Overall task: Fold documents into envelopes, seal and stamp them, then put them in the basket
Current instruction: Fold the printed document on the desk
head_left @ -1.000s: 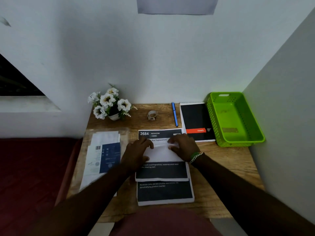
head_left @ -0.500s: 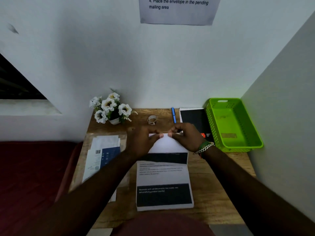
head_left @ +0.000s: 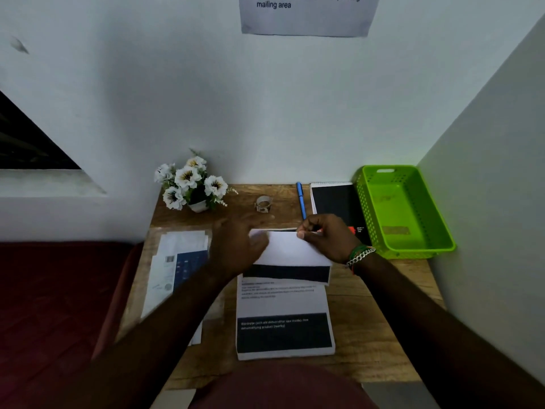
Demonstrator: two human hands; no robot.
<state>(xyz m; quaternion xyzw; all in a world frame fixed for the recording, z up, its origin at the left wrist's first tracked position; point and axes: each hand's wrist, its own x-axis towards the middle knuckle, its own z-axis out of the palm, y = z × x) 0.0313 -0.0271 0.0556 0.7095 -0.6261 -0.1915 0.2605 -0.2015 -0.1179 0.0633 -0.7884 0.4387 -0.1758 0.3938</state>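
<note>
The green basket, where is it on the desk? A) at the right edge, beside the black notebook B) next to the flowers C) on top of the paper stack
A: the basket sits at the desk's right edge, right beside the notebook.

The desk [head_left: 383, 290] holds one green basket [head_left: 404, 214], one blue pen [head_left: 301, 199], one black notepad [head_left: 336, 202], one small roll of tape [head_left: 263, 203] and one pot of white flowers [head_left: 191, 184] showing five blooms. One stack of documents [head_left: 284, 326] lies in the middle, its top sheet [head_left: 290, 255] folded over, and one pile of envelopes [head_left: 177, 267] lies to the left; their number cannot be told. Two hands are in view, the left hand [head_left: 239, 249] and the right hand [head_left: 327, 237]. One notice [head_left: 306, 16] hangs on the wall.
</note>
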